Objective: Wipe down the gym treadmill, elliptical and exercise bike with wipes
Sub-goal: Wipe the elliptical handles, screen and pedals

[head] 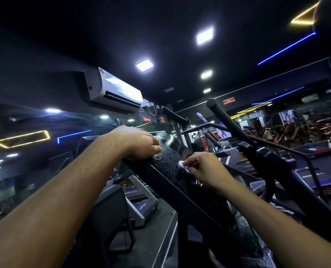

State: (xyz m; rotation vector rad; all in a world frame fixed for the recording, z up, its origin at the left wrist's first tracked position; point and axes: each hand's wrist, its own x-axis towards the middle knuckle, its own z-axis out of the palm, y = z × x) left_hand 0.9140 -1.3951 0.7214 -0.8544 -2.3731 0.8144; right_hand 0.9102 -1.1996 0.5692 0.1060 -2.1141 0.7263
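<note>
- The left hand (139, 143) grips the upper left edge of the black console (165, 151), fingers curled over its rim.
- The right hand (203, 169) pinches a small white wipe (183, 165) between thumb and fingertips and holds it against the console's lower right face.
- The console is tilted and its glossy face is covered with water droplets; it sits between the two hands, in the middle of the view.
- Which of the machines this console belongs to I cannot tell for sure; long black handlebars (230, 124) rise just to its right.
- Treadmills (141, 202) stand below and to the left, more of them to the right.
- An air conditioner (114, 89) hangs on the wall above the left hand.
- Square ceiling lights (204, 35) glow overhead.
</note>
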